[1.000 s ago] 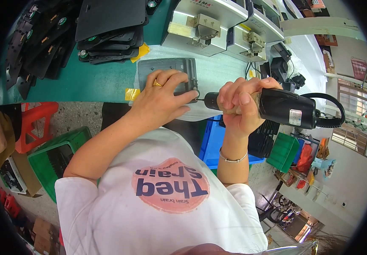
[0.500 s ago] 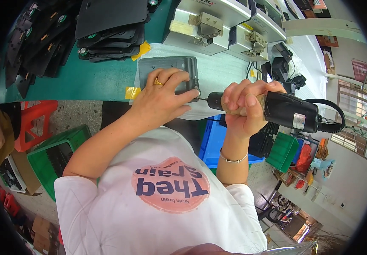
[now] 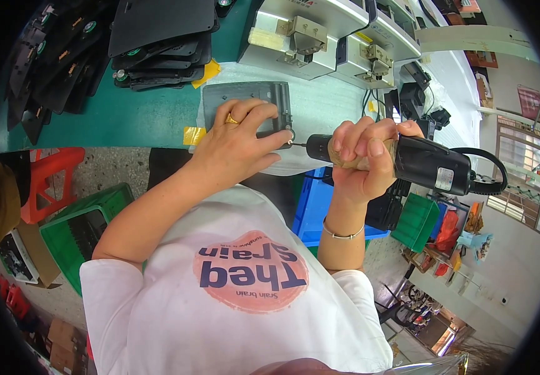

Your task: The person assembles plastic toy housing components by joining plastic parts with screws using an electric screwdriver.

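Note:
My left hand (image 3: 237, 142), with a gold ring on one finger, lies flat on a grey metal plate (image 3: 245, 100) and holds it down on the green bench (image 3: 145, 119). My right hand (image 3: 362, 159) grips a black electric screwdriver (image 3: 407, 161). The driver lies nearly level, and its bit touches the plate's near right corner beside my left fingertips. A black cable leaves the driver's back end at the right.
Stacks of black flat parts (image 3: 157, 31) lie at the bench's back left. Two grey bench machines (image 3: 307, 31) stand behind the plate. Under the bench are a green crate (image 3: 82, 231), a red stool (image 3: 51, 181) and a blue bin (image 3: 320, 206).
Both hands stay on the plate and the driver. The driver's bit has shifted slightly along the plate's near right corner.

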Demonstrator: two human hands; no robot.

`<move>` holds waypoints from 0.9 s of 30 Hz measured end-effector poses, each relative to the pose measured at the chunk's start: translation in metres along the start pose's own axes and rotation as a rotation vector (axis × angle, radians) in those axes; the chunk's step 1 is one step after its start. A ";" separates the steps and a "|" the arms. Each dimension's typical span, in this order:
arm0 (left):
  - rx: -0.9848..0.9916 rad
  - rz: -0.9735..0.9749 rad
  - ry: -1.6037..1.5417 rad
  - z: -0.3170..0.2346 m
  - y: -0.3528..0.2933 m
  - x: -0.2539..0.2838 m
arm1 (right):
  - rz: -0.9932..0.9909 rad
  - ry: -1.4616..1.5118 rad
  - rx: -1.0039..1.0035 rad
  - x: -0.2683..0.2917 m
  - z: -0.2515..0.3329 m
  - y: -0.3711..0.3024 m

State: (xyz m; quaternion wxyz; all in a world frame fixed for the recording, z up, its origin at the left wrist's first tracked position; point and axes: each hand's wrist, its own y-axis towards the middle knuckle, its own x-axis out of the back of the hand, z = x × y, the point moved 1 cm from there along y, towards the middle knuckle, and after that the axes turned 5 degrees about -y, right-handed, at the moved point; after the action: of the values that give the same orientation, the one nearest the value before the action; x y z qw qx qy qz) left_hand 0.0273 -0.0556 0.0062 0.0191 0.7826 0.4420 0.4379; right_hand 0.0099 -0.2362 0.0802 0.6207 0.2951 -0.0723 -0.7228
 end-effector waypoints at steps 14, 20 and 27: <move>0.000 0.004 0.005 0.001 0.000 0.000 | 0.020 -0.003 0.016 0.000 0.003 -0.001; 0.007 0.007 0.010 0.000 0.000 0.001 | 0.011 -0.024 0.026 0.000 -0.002 -0.001; 0.003 0.003 0.008 0.001 0.000 0.000 | 0.026 -0.067 0.060 -0.002 -0.004 -0.001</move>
State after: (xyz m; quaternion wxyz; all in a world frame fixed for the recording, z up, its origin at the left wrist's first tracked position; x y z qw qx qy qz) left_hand 0.0279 -0.0554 0.0062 0.0152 0.7816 0.4416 0.4404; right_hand 0.0113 -0.2328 0.0772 0.6180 0.2880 -0.1184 -0.7219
